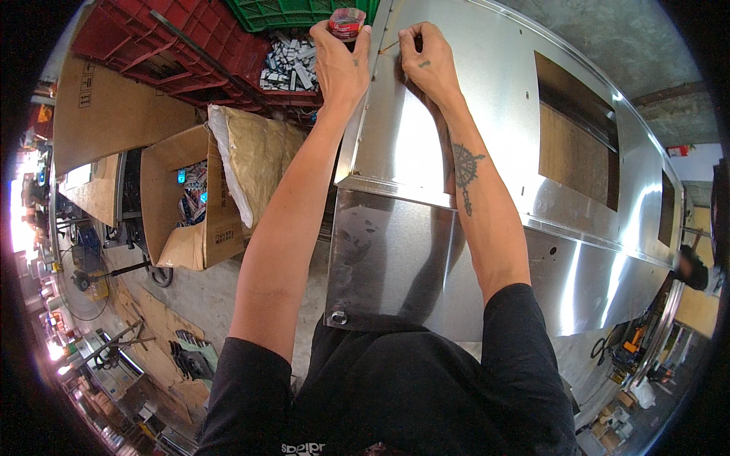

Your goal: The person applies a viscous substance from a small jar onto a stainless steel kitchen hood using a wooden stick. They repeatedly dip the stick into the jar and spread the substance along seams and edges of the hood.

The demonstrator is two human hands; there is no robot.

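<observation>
My left hand [340,74] is closed around a small roll of tape [347,24] with a red label, above the far left edge of a large shiny sheet-metal housing [490,91]. To its right, my right hand [430,64] has its fingers curled together in a pinch just over the metal top. Whatever is between those fingertips is hidden or too small to make out. A thin brownish line [389,47] shows on the metal between the hands. The housing has rectangular cut-outs, and its near side is a bent-down panel [395,258].
Left of the housing stand a red plastic crate [152,45], a green crate [277,11] and a pile of small metal pieces [293,62]. An open cardboard box [175,235] and a yellowish padded sheet [258,152] are nearer. Tools lie on the floor at lower left.
</observation>
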